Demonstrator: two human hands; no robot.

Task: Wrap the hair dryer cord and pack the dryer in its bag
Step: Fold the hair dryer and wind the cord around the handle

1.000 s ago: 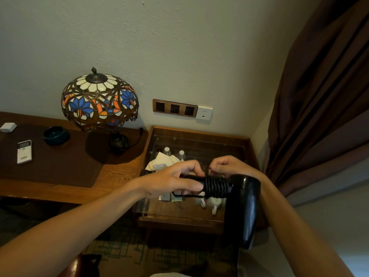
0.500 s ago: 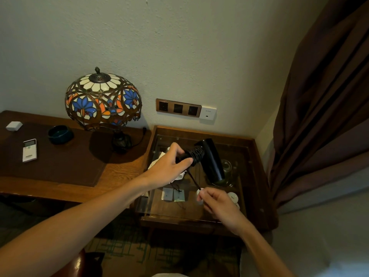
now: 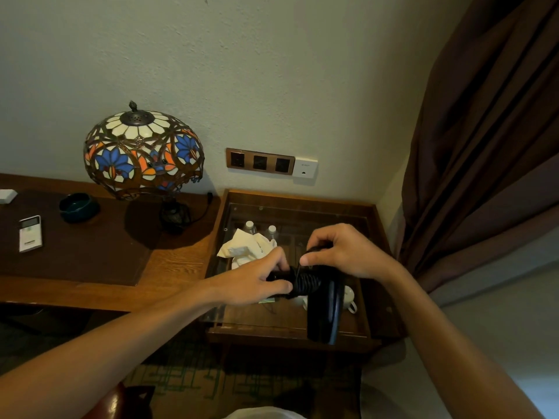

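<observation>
I hold a black hair dryer above the glass-topped side table. Its barrel hangs downward and its handle points left. My left hand grips the end of the handle. Black cord is wound in tight coils around the handle. My right hand sits just above the coils and pinches the loose end of the cord. A crumpled cream cloth bag lies on the glass behind my left hand.
A stained-glass lamp stands on the wooden desk to the left, with a dark bowl and a remote. Wall sockets sit above the side table. A brown curtain hangs at right. White cups and bottles show under the glass.
My right hand rose from below the dryer to above the handle, carrying the cord around it. The dryer swung from barrel-up and far to barrel-down and nearer.
</observation>
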